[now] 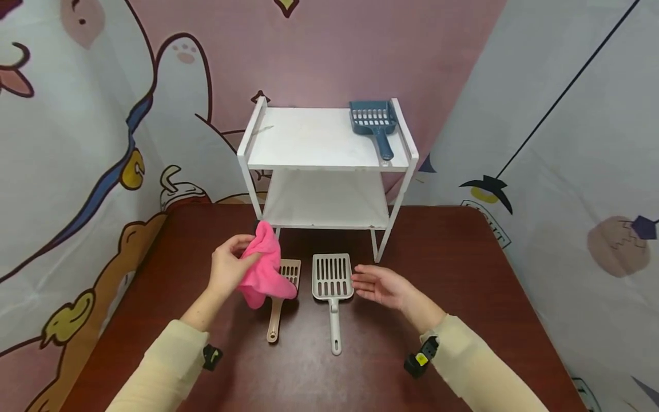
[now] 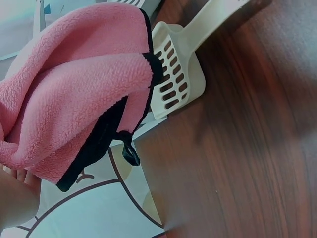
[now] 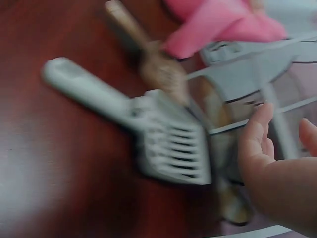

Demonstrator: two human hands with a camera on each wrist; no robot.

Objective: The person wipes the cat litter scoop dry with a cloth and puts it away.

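Note:
In the head view my left hand (image 1: 229, 266) grips a bunched pink cloth (image 1: 265, 266) above the table. The cloth (image 2: 84, 84) has black edging and a small black loop in the left wrist view. Below it lies a beige slotted litter scoop (image 1: 275, 317), its head partly covered by the cloth. Beside that scoop a light grey litter scoop (image 1: 333, 286) lies flat, handle toward me. Just right of its head hovers my right hand (image 1: 383, 288), fingers loosely extended and holding nothing. A dark blue litter scoop (image 1: 374, 121) lies on the rack's top shelf, at the right.
A white two-tier rack (image 1: 309, 137) stands at the back of the dark brown table (image 1: 443, 240). Its legs rise just behind the two scoops on the table. Cartoon-printed curtains (image 1: 350, 51) hang behind and on both sides.

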